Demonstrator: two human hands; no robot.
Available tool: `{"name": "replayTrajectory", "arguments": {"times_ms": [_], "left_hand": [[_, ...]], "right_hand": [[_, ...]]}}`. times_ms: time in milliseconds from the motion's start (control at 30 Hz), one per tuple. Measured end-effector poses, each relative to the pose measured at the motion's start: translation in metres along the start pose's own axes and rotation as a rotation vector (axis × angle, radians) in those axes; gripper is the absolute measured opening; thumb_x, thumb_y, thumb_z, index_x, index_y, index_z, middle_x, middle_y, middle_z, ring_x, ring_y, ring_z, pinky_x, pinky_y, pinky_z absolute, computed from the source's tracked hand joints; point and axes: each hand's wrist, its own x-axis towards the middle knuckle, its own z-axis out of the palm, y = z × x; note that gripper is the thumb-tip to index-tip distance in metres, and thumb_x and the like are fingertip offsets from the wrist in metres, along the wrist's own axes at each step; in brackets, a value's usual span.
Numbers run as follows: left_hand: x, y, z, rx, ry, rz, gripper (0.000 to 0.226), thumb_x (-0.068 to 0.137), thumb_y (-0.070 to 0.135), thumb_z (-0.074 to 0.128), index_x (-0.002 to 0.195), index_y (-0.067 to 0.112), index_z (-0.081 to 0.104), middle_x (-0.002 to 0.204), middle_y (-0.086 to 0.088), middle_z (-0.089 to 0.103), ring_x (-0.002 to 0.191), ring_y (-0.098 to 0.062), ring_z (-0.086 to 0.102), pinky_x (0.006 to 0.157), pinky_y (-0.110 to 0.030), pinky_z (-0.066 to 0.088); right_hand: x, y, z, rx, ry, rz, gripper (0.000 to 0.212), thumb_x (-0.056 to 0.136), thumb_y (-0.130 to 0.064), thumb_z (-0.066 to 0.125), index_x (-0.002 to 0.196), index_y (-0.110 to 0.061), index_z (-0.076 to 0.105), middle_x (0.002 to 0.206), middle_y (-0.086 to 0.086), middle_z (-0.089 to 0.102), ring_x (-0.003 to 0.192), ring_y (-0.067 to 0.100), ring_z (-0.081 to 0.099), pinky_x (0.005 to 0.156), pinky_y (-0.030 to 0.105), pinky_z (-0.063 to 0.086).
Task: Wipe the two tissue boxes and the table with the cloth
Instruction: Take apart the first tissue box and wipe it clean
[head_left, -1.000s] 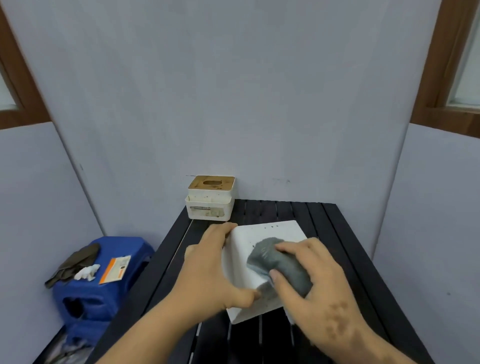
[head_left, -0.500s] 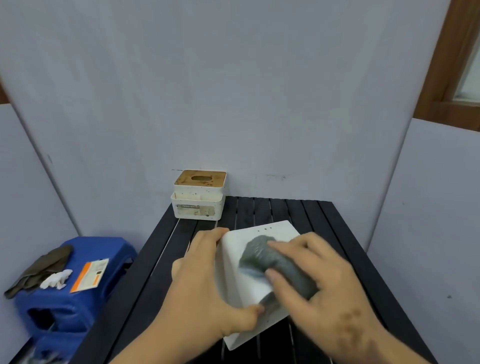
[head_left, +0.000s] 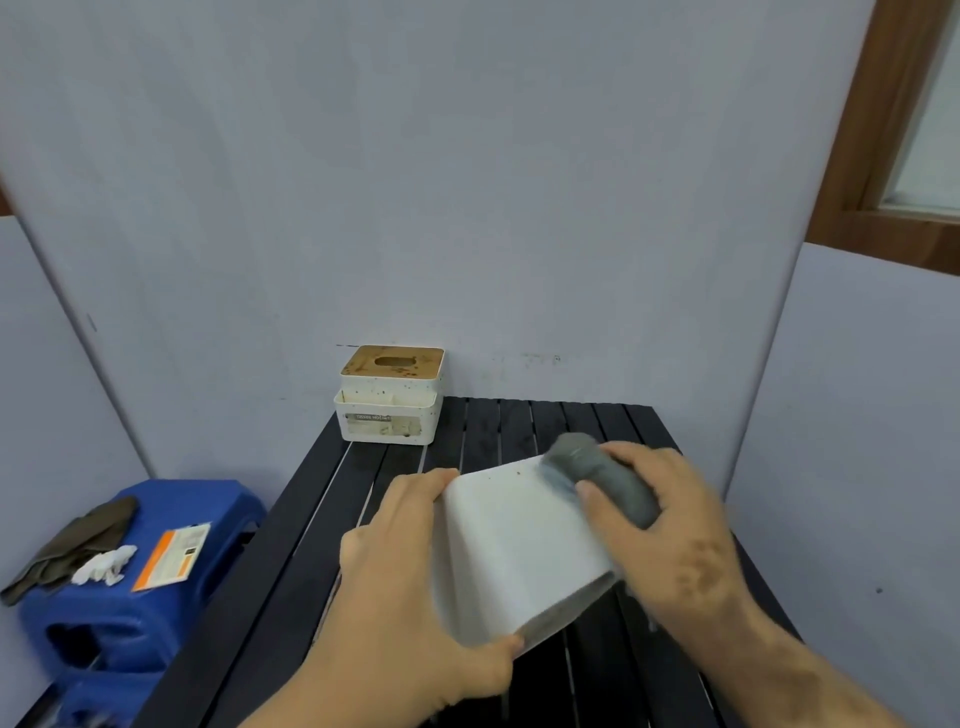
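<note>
A white tissue box (head_left: 514, 545) lies tilted on the black slatted table (head_left: 322, 525), its plain underside facing up. My left hand (head_left: 410, 587) grips its left side and near corner. My right hand (head_left: 670, 525) presses a rolled grey cloth (head_left: 597, 473) against the box's far right corner, blurred by motion. A second tissue box (head_left: 389, 397), white with a wooden lid and oval slot, stands at the table's far left corner, apart from both hands.
Grey partition walls close in the table at the back and right. A blue plastic stool (head_left: 124, 577) stands left of the table with a dark rag (head_left: 72, 540), white crumpled tissue (head_left: 104, 566) and an orange-white packet (head_left: 174, 553) on it.
My right hand has slid the cloth from the middle of the box's face to its far right corner. The left hand keeps its grip. The view has shifted right.
</note>
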Motion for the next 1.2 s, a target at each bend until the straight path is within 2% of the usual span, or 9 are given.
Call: {"name": "replayTrajectory", "arguments": {"times_ms": [67, 200, 267, 467, 667, 833, 933, 1067, 1200], "left_hand": [[-0.002, 0.004, 0.002, 0.02, -0.001, -0.005, 0.101, 0.046, 0.05, 0.083, 0.116, 0.069, 0.012, 0.125, 0.044, 0.022, 0.117, 0.006, 0.027, 0.078, -0.009, 0.031], [-0.008, 0.0, 0.006, 0.052, 0.057, 0.077, 0.102, 0.049, 0.048, 0.085, 0.129, 0.056, 0.023, 0.13, 0.035, 0.032, 0.112, 0.013, 0.031, 0.091, -0.023, 0.041], [-0.01, -0.003, 0.004, 0.044, 0.071, 0.07, 0.1, 0.049, 0.049, 0.085, 0.13, 0.055, 0.027, 0.13, 0.033, 0.036, 0.108, 0.01, 0.035, 0.09, -0.023, 0.041], [-0.012, 0.0, 0.004, 0.018, 0.053, 0.053, 0.101, 0.049, 0.044, 0.085, 0.121, 0.062, 0.016, 0.127, 0.043, 0.022, 0.115, 0.015, 0.024, 0.089, -0.016, 0.037], [-0.013, -0.005, 0.005, -0.001, 0.07, 0.105, 0.099, 0.049, 0.042, 0.086, 0.125, 0.061, 0.026, 0.13, 0.032, 0.038, 0.114, 0.011, 0.038, 0.093, -0.028, 0.043], [-0.014, -0.003, 0.007, 0.017, 0.047, 0.051, 0.104, 0.05, 0.042, 0.087, 0.111, 0.075, 0.01, 0.124, 0.045, 0.022, 0.114, 0.016, 0.022, 0.08, -0.008, 0.031], [-0.016, 0.001, 0.012, 0.046, 0.082, 0.121, 0.104, 0.051, 0.039, 0.085, 0.113, 0.074, 0.01, 0.125, 0.043, 0.025, 0.114, 0.022, 0.021, 0.087, -0.016, 0.036], [-0.019, -0.003, 0.012, 0.051, 0.149, 0.139, 0.103, 0.047, 0.035, 0.084, 0.122, 0.069, 0.022, 0.128, 0.036, 0.037, 0.113, 0.017, 0.036, 0.089, -0.029, 0.042], [-0.02, -0.011, 0.011, 0.033, 0.096, 0.102, 0.102, 0.043, 0.048, 0.083, 0.122, 0.063, 0.02, 0.127, 0.046, 0.023, 0.114, 0.023, 0.022, 0.089, -0.013, 0.031]], "right_hand": [[0.001, 0.004, -0.001, -0.068, 0.044, 0.096, 0.031, 0.084, -0.045, 0.068, 0.113, -0.034, 0.065, 0.104, -0.015, 0.055, 0.093, 0.007, 0.058, 0.082, 0.044, 0.058], [-0.027, -0.032, 0.017, -0.096, -0.055, -0.266, 0.037, 0.084, -0.046, 0.065, 0.118, -0.031, 0.064, 0.105, -0.016, 0.053, 0.098, 0.006, 0.058, 0.088, 0.026, 0.05], [-0.028, -0.035, 0.021, -0.096, -0.147, -0.348, 0.038, 0.083, -0.047, 0.066, 0.118, -0.034, 0.064, 0.103, -0.018, 0.055, 0.097, 0.007, 0.06, 0.086, 0.032, 0.051], [-0.004, -0.009, 0.012, -0.169, 0.077, 0.026, 0.032, 0.085, -0.046, 0.066, 0.115, -0.035, 0.063, 0.101, -0.017, 0.05, 0.091, 0.005, 0.056, 0.088, 0.042, 0.055], [-0.024, -0.038, 0.029, -0.14, -0.091, -0.374, 0.038, 0.082, -0.046, 0.066, 0.116, -0.03, 0.069, 0.099, -0.014, 0.055, 0.09, 0.007, 0.06, 0.079, 0.035, 0.052], [0.003, -0.008, 0.008, -0.154, 0.074, 0.055, 0.032, 0.085, -0.041, 0.07, 0.116, -0.034, 0.064, 0.101, -0.015, 0.051, 0.088, -0.001, 0.055, 0.085, 0.036, 0.054], [-0.016, -0.027, 0.02, -0.165, 0.09, -0.071, 0.036, 0.085, -0.04, 0.069, 0.12, -0.03, 0.064, 0.103, -0.009, 0.051, 0.089, 0.009, 0.058, 0.084, 0.035, 0.054], [-0.029, -0.042, 0.031, -0.13, -0.084, -0.346, 0.037, 0.082, -0.046, 0.066, 0.117, -0.034, 0.064, 0.098, -0.015, 0.053, 0.087, 0.006, 0.059, 0.079, 0.035, 0.053], [0.007, -0.004, 0.005, -0.143, 0.028, 0.036, 0.032, 0.085, -0.042, 0.071, 0.115, -0.033, 0.065, 0.104, -0.008, 0.055, 0.088, 0.012, 0.058, 0.084, 0.037, 0.052]]}}
